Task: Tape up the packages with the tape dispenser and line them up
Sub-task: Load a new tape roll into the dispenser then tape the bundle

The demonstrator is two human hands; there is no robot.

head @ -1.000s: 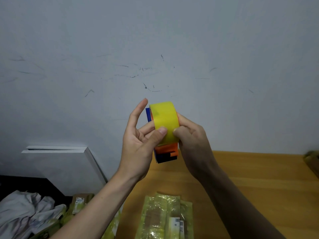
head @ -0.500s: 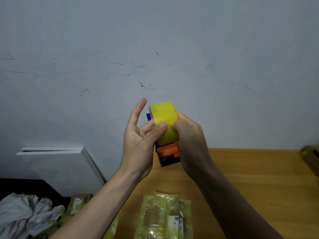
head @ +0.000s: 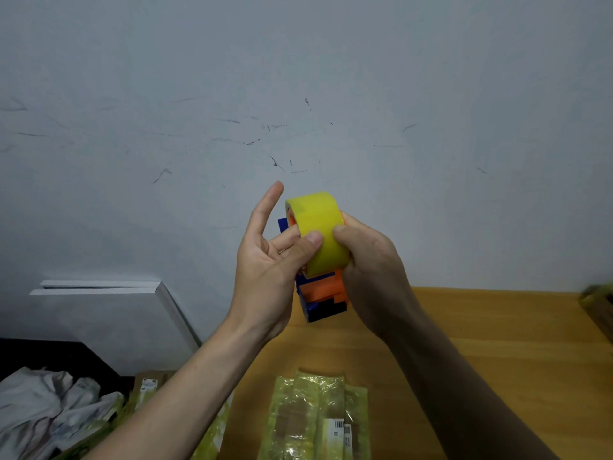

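hands, two, both grip one tape dispenser [head: 323,260] above one wrapped package [head: 318,419].

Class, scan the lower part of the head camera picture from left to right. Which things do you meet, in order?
Crumpled white cloth → labelled package at the table's left edge → yellow-green taped package → bare wooden table → part of another package at the right border.

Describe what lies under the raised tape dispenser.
Below the tape dispenser, held up by both hands, the wooden table shows, with a taped package nearer the camera. The forearms cover some tabletop.
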